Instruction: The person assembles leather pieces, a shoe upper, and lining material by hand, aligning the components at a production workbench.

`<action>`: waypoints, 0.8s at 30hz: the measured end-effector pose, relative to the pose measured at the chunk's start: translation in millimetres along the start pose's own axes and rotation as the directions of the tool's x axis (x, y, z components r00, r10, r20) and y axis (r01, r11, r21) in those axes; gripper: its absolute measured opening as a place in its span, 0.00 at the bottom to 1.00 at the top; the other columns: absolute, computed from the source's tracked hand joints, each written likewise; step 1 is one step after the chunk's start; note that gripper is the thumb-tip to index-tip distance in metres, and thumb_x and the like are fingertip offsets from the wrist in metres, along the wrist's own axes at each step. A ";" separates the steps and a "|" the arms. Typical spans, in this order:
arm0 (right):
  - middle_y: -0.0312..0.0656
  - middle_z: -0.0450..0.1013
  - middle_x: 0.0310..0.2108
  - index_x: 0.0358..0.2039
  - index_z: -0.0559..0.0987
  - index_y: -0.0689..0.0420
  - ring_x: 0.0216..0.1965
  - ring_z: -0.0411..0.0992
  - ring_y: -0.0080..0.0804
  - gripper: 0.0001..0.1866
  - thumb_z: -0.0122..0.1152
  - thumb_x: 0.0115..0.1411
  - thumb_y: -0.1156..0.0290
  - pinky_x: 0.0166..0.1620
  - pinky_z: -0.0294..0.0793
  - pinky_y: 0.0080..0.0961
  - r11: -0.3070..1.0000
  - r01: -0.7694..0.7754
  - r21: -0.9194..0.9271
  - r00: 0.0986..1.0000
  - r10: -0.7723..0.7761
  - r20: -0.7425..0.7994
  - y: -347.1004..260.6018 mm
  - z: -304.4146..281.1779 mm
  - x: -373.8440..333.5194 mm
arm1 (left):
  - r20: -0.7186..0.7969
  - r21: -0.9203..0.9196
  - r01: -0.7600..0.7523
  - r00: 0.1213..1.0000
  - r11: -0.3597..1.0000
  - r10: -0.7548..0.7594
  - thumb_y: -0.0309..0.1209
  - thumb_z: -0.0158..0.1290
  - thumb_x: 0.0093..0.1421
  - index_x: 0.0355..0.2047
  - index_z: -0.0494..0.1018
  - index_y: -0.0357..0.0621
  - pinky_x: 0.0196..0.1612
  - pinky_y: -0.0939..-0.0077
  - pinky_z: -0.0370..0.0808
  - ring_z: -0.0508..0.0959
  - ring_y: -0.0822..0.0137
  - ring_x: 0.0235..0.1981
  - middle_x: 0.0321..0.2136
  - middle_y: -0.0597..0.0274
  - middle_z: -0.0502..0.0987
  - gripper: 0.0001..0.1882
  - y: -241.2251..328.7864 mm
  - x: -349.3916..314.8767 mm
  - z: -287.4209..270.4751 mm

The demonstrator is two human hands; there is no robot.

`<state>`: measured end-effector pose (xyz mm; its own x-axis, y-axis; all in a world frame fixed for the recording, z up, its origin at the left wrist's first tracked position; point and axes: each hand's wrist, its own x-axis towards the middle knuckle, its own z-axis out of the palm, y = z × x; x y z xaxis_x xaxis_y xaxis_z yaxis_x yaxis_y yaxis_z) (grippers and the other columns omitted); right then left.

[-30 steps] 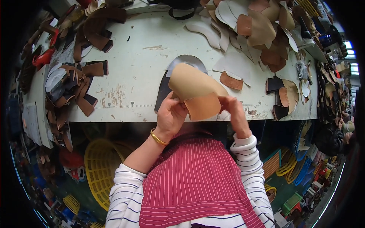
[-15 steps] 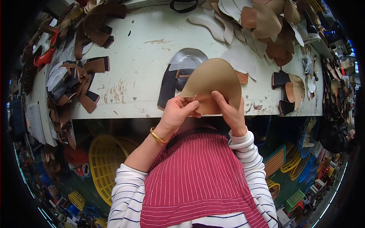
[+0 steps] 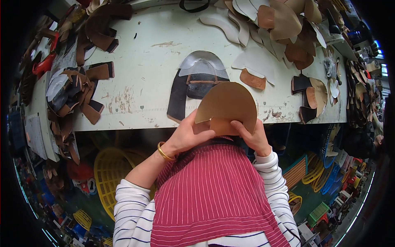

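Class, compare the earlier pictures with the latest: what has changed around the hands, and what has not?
The tan piece has turned so its rounded edge points away from the apron, and sits nearer it. The right hand now has its thumb on top. More of the black-and-silver piece on the table shows. The left hand keeps hold; the brown strips at left stayed put.

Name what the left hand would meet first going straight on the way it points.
The left hand would first meet the tan piece, which it holds at the edge. Past that, the line seems to run toward the brown patch on the table, though depth is unclear.
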<state>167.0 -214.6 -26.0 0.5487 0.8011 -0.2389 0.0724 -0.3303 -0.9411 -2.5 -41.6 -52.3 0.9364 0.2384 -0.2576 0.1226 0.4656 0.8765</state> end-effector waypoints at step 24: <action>0.31 0.74 0.22 0.41 0.82 0.62 0.23 0.67 0.15 0.14 0.69 0.60 0.66 0.28 0.68 0.17 0.962 0.220 -0.162 0.962 -0.241 -0.124 -9.8 30.8 104.6 | -0.296 0.507 0.114 0.954 0.854 0.048 0.31 0.61 0.61 0.38 0.76 0.34 0.20 0.85 0.76 0.75 0.80 0.20 0.24 0.65 0.78 0.12 65.1 57.0 -66.0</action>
<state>198.0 -112.2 -49.1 0.6140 0.7888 0.0268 0.3253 -0.2220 -0.9192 37.1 58.6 -36.7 0.8018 0.5020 -0.3243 0.3786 -0.0069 0.9255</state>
